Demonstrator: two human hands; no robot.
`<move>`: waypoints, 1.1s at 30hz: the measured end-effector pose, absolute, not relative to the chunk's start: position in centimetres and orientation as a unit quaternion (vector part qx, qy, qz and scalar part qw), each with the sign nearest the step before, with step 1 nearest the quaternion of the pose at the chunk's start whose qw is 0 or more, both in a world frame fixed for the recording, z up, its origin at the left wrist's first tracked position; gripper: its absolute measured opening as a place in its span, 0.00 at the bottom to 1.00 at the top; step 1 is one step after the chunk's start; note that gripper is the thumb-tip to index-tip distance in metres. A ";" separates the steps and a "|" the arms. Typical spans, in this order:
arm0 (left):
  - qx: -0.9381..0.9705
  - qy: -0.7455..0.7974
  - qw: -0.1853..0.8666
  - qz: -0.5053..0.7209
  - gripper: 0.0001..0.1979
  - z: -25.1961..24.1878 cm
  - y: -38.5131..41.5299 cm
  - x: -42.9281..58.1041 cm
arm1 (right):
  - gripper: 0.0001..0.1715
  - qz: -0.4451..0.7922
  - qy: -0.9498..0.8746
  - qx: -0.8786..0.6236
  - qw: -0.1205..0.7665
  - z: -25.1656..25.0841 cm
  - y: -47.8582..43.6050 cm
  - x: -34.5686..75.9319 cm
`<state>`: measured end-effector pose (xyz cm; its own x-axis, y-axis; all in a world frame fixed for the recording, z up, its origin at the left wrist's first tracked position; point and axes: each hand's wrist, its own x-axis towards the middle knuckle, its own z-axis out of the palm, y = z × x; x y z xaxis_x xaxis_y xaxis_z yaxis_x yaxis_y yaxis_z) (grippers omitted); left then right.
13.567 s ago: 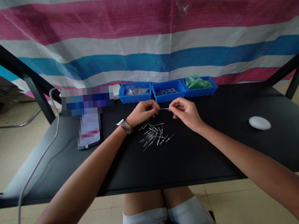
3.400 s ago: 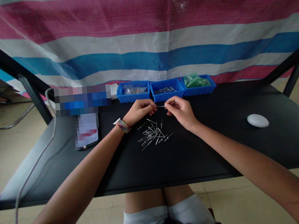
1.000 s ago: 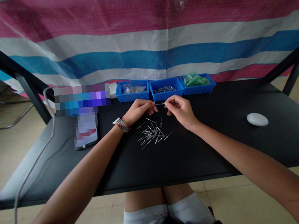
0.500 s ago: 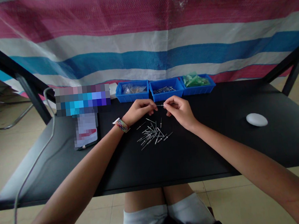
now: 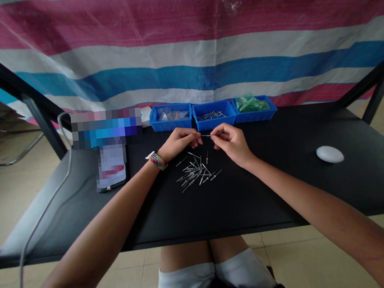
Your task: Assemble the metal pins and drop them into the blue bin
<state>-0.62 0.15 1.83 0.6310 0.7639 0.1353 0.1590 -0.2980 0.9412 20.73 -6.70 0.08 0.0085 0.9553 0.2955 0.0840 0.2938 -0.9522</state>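
A thin silvery pop rivet (image 5: 206, 136) lies level between my hands, just in front of the blue bins. My left hand (image 5: 183, 141) pinches one end of it with closed fingertips. At the other end, the thumb and fingers of my right hand (image 5: 230, 141) are closed on it. Below the hands, a loose pile of pop rivets (image 5: 196, 173) is spread on the black table (image 5: 252, 201), pointing in many directions. The middle blue bin (image 5: 215, 122), just beyond my fingers, holds more rivets.
Beside it stand a left blue bin (image 5: 171, 124) with a clear plastic bag and a right blue bin (image 5: 257, 116) with green plastic. A phone (image 5: 112, 170) and a cable (image 5: 45, 211) are at left. A white oval object (image 5: 329, 154) sits at right.
Both hands stay almost still, with the rivet held between them. The pile and the bins look the same.
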 end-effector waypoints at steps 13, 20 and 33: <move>0.747 0.307 0.509 0.296 0.16 1.8 0.1 -0.7 | 0.13 0.363 -0.588 -0.463 0.556 -0.1 -6.5 20.7; 0.756 0.305 0.499 0.295 0.18 1.6 0.3 -0.7 | 0.11 0.383 -0.581 -0.455 0.556 0.1 -6.7 20.6; 0.729 0.313 0.523 0.311 0.20 1.4 0.5 -0.8 | 0.08 0.284 -0.604 -0.483 0.567 0.7 -6.6 21.4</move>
<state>-0.76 0.48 1.43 0.6103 0.7822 0.1248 0.1317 -0.2555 0.9578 21.36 -6.62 0.73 0.1079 0.9055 0.4105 0.2616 0.3725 -0.8904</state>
